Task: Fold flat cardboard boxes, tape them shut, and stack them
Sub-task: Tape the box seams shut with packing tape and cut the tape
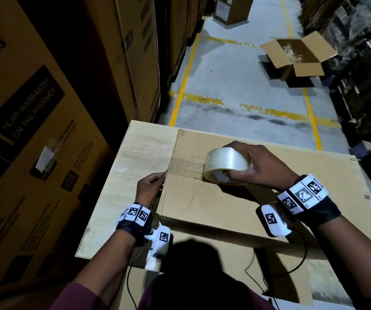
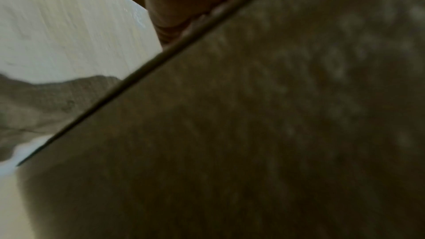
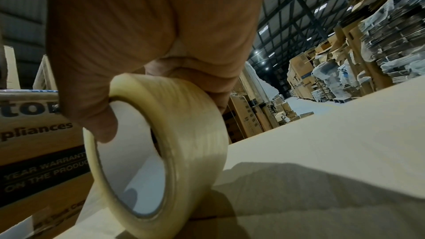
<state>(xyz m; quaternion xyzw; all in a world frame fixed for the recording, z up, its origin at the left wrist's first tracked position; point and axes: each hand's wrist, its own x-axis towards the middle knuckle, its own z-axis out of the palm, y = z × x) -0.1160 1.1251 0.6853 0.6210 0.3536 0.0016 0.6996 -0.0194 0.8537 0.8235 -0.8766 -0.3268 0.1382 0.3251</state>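
Tape roll [image 1: 227, 165] stands on edge on the closed cardboard box [image 1: 269, 198] in the head view, gripped by the right hand [image 1: 258, 166] with thumb in the core. A stretched strip runs left from it along the seam to the box's left edge, where the left hand [image 1: 149, 186] pinches the free end (so the seam's long axis runs hand to hand, most of it lying to the right). Box rests on a pale table [image 1: 135, 157].

Left wrist view shows only blurred cardboard; fingers unclear.

Right wrist view confirms fingers [image 3: 220, 86] curled over the roll's rim, thumb [image 3: 101, 124] inside.
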